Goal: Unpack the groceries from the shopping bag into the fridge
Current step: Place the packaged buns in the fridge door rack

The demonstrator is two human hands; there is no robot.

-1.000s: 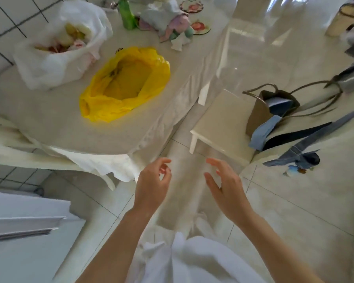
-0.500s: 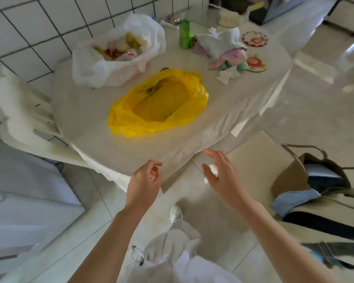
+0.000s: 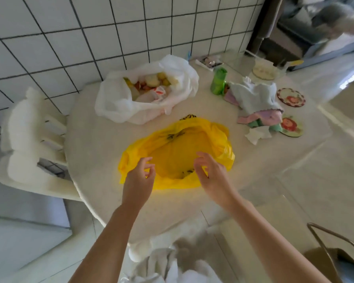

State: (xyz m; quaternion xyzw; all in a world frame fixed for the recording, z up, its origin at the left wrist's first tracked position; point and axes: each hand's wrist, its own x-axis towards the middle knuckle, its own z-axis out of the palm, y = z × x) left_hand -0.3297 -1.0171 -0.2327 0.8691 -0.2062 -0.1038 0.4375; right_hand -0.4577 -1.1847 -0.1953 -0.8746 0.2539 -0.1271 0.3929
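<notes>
A yellow plastic bag [image 3: 178, 146] lies open and flattened on the round white table [image 3: 94, 144]; nothing shows inside it. Behind it a white plastic bag [image 3: 119, 103] holds potatoes, red produce and packets. My left hand [image 3: 138, 180] hovers over the yellow bag's near left rim with loosely curled fingers, holding nothing. My right hand [image 3: 212, 174] hovers over the near right rim, fingers spread and bent, also holding nothing. I cannot tell whether either hand touches the plastic.
A green bottle [image 3: 218, 79], crumpled cloths [image 3: 255, 103], two round coasters [image 3: 291, 97] and a clear box [image 3: 263, 70] sit at the table's back right. A white chair [image 3: 29, 139] stands left, a white appliance [image 3: 18, 237] lower left, a brown bag [image 3: 335, 260] lower right.
The view has swung up from the floor onto the table. Both hands have moved forward from the table's near edge to above the yellow bag's near rim.
</notes>
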